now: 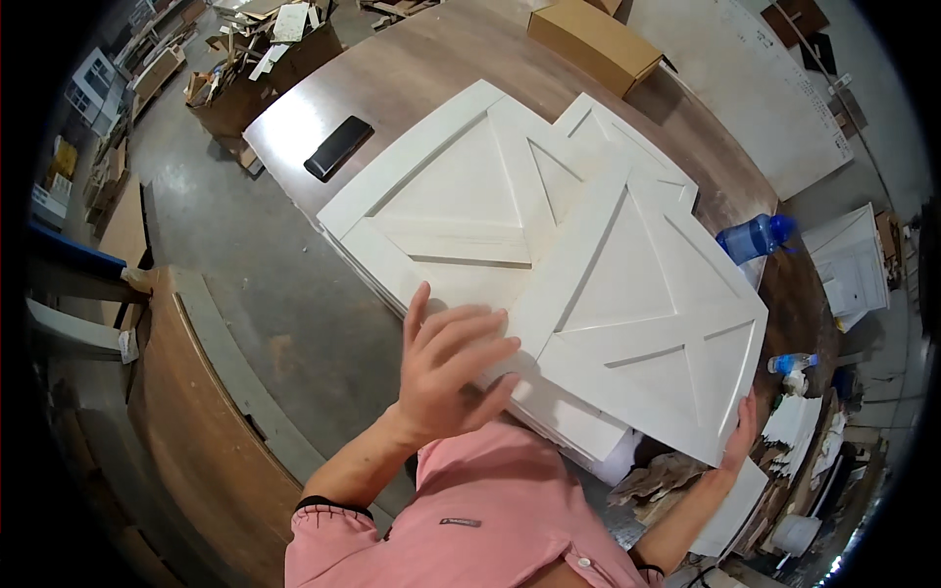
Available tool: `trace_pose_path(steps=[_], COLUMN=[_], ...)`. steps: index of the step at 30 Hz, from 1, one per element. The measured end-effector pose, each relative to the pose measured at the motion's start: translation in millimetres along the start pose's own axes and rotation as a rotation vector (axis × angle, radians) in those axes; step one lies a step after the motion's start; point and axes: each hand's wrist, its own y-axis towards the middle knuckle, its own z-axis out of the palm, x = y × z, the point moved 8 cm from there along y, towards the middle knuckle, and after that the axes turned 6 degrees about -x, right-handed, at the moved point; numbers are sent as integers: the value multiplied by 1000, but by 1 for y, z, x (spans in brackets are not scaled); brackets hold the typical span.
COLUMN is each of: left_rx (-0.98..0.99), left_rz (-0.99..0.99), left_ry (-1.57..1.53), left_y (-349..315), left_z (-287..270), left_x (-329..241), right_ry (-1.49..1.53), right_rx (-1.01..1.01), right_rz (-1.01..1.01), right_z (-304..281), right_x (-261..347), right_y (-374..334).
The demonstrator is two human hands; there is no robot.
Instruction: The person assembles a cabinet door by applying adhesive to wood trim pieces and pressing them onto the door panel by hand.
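Note:
A white panel [627, 284] with raised diagonal strips, like a cabinet door, lies askew on top of similar panels. My right hand [742, 438] grips its near right edge, fingers along the rim and the thumb side hidden. My left hand [451, 363] is open, fingers spread, over the near left corner of that panel; whether it touches the surface I cannot tell. Beneath, a second white panel [446, 171] shows at the left, on a stack whose edges line the table side. Another white panel [627, 142] pokes out at the far side.
A dark phone [338, 149] lies on the brown table [412, 64] at the far left. A cardboard box [593, 44] sits at the back. Blue-capped bottles [753, 238] stand and lie at the right. Scrap boards [794, 431] pile up at the near right; a wooden board [211, 392] is at the left.

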Motion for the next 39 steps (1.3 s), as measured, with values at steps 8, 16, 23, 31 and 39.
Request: trace_pose_path(steps=[8, 16, 23, 31, 39], left_rx=[-107, -386, -434, -611, -799], left_rz=[-105, -353, -283, -500, -274], left_ry=[-40, -192, 250, -188, -149], left_y=[4, 33, 42, 17, 18], left_z=[-30, -68, -87, -70, -72], left_x=[19, 111, 154, 201, 186], right_ry=[140, 347, 132, -125, 0], right_rx=[-149, -156, 114, 66, 87], right_rz=[217, 247, 154, -112, -65], right_z=[9, 132, 163, 191, 204], right_x=[-32, 28, 28, 39, 36], right_y=[17, -32, -64, -55, -53])
